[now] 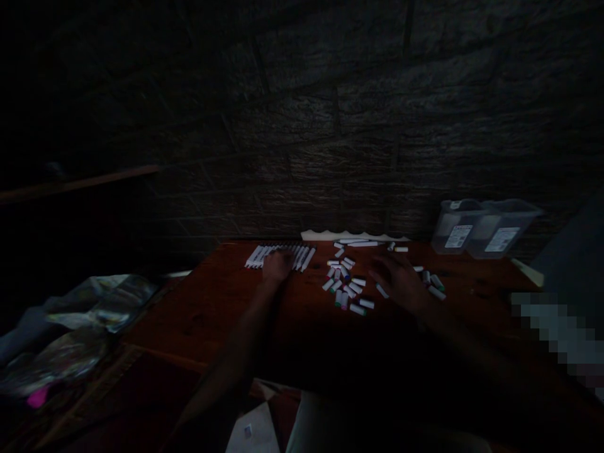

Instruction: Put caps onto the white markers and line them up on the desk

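Note:
The scene is very dark. My left hand (277, 267) rests on a neat row of white markers (257, 256) at the far side of a reddish wooden table (212, 308); its fingers look curled over the markers. My right hand (399, 281) lies palm down with fingers spread on the table, beside a loose scatter of several white marker caps (346, 286). A few more caps (434, 283) lie just right of that hand. Two long white markers (361, 243) lie near the back edge.
Two clear plastic boxes with labels (486, 236) stand at the table's back right. A dark brick wall rises behind. Crumpled plastic bags (89, 314) lie on the floor to the left. A white paper strip (325, 235) lies along the back edge.

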Demonstrator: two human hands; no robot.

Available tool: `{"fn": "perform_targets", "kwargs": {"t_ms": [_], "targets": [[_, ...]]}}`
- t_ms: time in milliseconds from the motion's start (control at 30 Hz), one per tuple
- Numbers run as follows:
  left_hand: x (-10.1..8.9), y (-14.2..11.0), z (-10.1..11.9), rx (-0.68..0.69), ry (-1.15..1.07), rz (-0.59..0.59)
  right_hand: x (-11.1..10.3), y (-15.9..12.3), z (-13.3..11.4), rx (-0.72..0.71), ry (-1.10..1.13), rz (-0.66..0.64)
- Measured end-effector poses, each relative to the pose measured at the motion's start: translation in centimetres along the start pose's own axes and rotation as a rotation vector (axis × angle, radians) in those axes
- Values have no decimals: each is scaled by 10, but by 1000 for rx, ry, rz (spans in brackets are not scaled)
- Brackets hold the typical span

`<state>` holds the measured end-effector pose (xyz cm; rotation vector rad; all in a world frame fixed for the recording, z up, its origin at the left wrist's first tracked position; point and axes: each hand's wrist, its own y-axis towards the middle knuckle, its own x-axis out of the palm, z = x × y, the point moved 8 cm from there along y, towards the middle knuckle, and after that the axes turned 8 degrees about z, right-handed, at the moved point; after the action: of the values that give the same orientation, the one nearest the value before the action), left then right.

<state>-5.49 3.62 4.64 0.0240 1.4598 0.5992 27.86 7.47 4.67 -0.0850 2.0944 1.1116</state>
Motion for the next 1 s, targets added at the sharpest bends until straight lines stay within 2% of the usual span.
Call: {"fn": "perform_targets", "kwargs": {"t_ms": [367, 667, 1000], "targets": [[-1, -1, 0, -26, -10, 28, -1, 0, 0, 0, 27, 16], [0, -2, 10, 28, -43, 14, 1, -1, 3, 14, 37, 10], [3, -3, 13, 23, -37, 38, 0, 0, 0, -2, 43, -3]]}}
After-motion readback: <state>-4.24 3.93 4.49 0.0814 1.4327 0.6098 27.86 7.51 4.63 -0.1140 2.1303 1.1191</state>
